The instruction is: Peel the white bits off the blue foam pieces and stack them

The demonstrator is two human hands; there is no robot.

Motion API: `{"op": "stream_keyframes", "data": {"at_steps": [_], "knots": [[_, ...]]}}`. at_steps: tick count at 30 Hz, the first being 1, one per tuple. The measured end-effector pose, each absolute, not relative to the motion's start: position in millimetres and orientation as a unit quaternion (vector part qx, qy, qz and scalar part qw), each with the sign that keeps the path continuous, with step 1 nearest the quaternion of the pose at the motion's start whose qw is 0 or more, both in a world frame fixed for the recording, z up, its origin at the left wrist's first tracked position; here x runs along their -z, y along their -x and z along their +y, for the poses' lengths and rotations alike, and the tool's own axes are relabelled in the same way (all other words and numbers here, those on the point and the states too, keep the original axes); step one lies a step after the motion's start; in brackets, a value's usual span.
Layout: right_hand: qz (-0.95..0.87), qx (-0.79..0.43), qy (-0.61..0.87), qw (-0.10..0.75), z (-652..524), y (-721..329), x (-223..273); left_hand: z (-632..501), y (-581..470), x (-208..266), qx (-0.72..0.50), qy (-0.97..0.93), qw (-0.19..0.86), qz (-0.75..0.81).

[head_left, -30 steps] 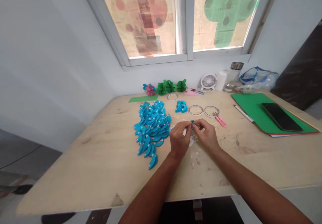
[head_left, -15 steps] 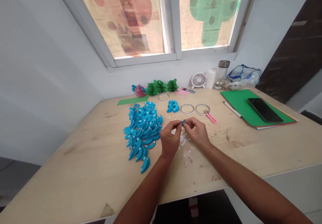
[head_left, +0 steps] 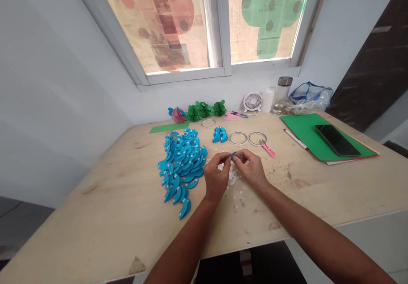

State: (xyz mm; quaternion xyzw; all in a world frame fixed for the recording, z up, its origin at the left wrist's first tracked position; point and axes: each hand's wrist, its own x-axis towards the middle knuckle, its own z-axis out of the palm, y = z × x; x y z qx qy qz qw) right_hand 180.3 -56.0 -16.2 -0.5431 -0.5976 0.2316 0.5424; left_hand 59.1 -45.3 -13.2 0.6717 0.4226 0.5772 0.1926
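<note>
1. Pale wooden table, stained here and there, stands against a white wall under a window; its near edge is below the forearms.
2. Nearest, white paper scraps are scattered on the wood just below the hands, probably left over from the work.
3. Left hand and right hand meet above the scraps, fingertips pinching one small blue piece between them. Fingers cover most of it, so I cannot tell whether it bears a white patch.
4. Beside the left hand lies a large heap of blue crescents. Many carry white patches, so that stage looks well advanced; overlaps hide whether all do.
5. Farther back, a small blue cluster sits apart from the heap. If it is finished work, much appears to be left.
6. To its right are two rings, with pink snips touching the right-hand one.
7. Green paper balls and a pink-and-blue one line the wall, seemingly complete.
8. Containers stand at the far right: a capped clear bottle, its contents uncertain, and a transparent bag with blue trim, holding something I cannot identify.
</note>
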Motion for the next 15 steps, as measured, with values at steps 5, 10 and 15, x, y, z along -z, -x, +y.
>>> {"op": "stream_keyframes", "data": {"at_steps": [5, 10, 15], "knots": [[-0.598, -0.222, 0.546, 0.543, -55.7, -179.9, 16.9, -45.4, -59.6, 14.8, -0.579, -0.681, 0.162, 0.418], [-0.603, -0.207, 0.554, 0.536, -56.5, -179.1, 16.6, -46.1, -61.5, 13.7, -0.577, -0.694, 0.115, 0.415], [-0.607, -0.196, 0.557, 0.532, -56.7, -178.1, 17.0, -45.9, -62.4, 15.1, -0.572, -0.707, 0.086, 0.407]]}}
